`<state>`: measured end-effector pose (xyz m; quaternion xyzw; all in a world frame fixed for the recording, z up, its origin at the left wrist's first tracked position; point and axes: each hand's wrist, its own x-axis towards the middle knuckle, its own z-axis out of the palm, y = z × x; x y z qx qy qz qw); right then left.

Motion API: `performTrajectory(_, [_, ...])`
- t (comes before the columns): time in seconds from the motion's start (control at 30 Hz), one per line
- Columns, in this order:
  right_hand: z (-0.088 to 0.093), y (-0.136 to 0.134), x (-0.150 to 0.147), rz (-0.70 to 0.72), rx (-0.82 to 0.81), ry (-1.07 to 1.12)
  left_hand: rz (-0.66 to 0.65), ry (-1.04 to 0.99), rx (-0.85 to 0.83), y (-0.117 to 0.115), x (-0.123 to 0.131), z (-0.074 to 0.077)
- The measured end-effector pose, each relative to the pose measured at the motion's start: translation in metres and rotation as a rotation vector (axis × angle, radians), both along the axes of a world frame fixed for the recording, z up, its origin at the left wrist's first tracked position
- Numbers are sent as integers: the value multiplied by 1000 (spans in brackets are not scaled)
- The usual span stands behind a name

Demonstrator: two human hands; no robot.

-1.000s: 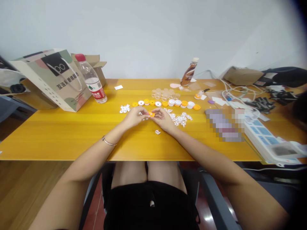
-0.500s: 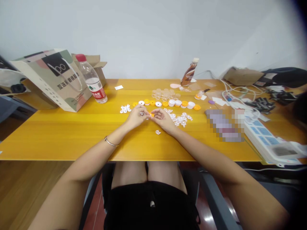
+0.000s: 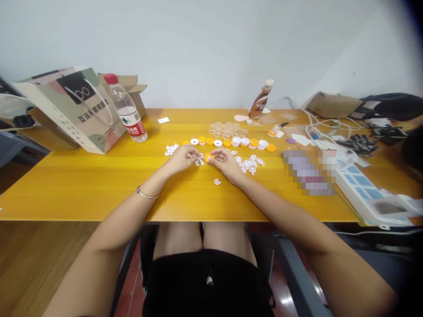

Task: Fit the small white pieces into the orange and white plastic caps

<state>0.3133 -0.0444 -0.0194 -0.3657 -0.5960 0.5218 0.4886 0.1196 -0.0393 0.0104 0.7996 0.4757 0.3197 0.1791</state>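
My right hand point(image 3: 228, 165) pinches an orange round cap point(image 3: 208, 156) between thumb and fingers, just above the table. To its left, my left hand point(image 3: 181, 159) is bent over a few small white plastic pieces point(image 3: 199, 162), fingertips close together; whether one is between them I cannot make out. Behind both hands runs a row of orange and white round caps point(image 3: 227, 143). White openwork plastic pieces point(image 3: 249, 164) lie in a heap right of my right hand, and a single crown-shaped white piece point(image 3: 217, 181) lies in front. More small white pieces point(image 3: 171, 149) are beyond my left hand.
Clear plastic cups point(image 3: 228, 129) stand behind the row. At left are a water bottle point(image 3: 127, 112), a paper bag point(image 3: 89, 114) and a cardboard box point(image 3: 137, 94). At right stand a brown drink bottle point(image 3: 261, 100), a power strip point(image 3: 360, 185) and tangled cables point(image 3: 325, 123).
My left hand has moved left, away from the orange cap, to the small white pieces. My right hand keeps the cap, which is now more exposed.
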Motion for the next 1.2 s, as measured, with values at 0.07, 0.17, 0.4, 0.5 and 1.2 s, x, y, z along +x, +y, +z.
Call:
performTrajectory(0.07, [0,0,0,-8,0,-9,4,130,2,2,-5,-2])
performTrajectory(0.17, [-1,2,1,-19,1,-17,-2,224,26,5,-9,-6])
performTrajectory(0.4, [-4,4,2,-51,-6,-5,54,265,84,9,-16,-5])
performTrajectory(0.5, [-4,4,3,-52,-5,-2,-52,258,117,8,-14,-5])
performTrajectory(1.2, [3,-6,-2,21,38,-21,-116,355,239,11,2,-19])
